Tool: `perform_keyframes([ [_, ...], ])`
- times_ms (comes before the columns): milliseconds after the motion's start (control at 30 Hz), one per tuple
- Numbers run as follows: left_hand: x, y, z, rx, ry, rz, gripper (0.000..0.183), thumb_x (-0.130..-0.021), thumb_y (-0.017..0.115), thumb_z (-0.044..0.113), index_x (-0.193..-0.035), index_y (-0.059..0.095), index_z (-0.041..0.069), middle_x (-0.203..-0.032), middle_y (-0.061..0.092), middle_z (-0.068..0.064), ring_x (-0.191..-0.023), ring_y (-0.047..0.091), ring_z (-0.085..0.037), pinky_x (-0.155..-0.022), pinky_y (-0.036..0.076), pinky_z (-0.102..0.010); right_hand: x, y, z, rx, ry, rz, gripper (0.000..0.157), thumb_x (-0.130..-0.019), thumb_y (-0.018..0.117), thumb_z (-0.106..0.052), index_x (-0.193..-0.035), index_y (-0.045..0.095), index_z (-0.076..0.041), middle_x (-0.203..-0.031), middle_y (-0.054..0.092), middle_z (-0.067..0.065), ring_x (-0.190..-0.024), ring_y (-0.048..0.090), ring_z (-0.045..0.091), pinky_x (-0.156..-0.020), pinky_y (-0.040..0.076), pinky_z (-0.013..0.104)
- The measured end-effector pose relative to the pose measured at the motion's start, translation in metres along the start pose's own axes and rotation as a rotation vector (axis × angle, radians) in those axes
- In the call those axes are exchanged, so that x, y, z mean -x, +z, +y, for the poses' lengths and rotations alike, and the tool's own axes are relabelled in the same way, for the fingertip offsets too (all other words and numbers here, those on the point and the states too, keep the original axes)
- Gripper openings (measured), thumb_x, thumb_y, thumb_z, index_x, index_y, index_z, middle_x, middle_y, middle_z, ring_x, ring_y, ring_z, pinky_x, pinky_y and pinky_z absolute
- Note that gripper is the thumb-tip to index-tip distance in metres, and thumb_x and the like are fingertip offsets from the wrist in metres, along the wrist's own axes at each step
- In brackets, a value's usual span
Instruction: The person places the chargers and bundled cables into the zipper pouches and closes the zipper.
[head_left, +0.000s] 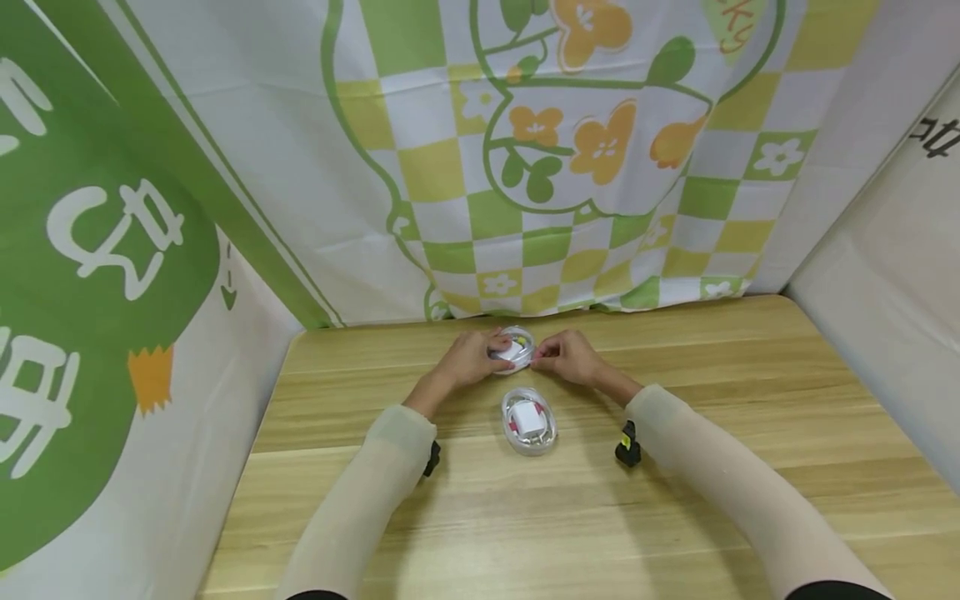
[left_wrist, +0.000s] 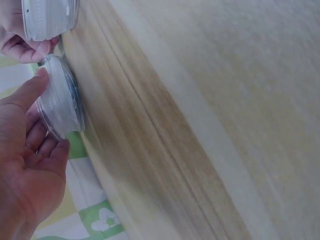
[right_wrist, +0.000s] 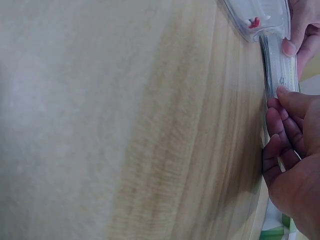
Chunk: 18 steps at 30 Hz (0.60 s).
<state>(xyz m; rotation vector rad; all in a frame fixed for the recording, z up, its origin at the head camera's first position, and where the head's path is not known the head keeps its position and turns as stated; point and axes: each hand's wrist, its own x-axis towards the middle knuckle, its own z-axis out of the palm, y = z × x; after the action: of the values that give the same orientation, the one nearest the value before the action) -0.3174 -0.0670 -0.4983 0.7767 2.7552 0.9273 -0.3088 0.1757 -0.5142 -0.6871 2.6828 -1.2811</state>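
Note:
At the back of the table, a round clear zippered case holds a white block and a bit of yellow. My left hand grips its left side, thumb and fingers spread around the rim in the left wrist view. On the case's right edge, my right hand pinches the zipper pull, fingers curled, in the right wrist view. Nearer to me lies a second clear case, with a white charger, a coiled cable and red bits inside.
The wooden table ends at a hanging cloth with green and yellow checks, close behind the far case. A green and white cloth hangs at the left, a pale one at the right.

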Motion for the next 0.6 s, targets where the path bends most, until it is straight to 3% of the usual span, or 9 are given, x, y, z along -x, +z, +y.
perform_keyframes([
  [600,0.0021,0.0000,0.0022,0.021,-0.009,0.010,0.049,-0.093,0.084,0.027,-0.132,0.071,0.001,-0.145,0.063,-0.011,-0.147,0.049,-0.035,-0.125,0.033,-0.046,-0.0029,-0.0053,0.0031,0.062,-0.080,0.029,0.005,-0.089,0.083,-0.005,-0.087,0.080,-0.003,-0.081,0.078,0.005,-0.070,0.062,0.007,-0.068,0.050,0.023],
])
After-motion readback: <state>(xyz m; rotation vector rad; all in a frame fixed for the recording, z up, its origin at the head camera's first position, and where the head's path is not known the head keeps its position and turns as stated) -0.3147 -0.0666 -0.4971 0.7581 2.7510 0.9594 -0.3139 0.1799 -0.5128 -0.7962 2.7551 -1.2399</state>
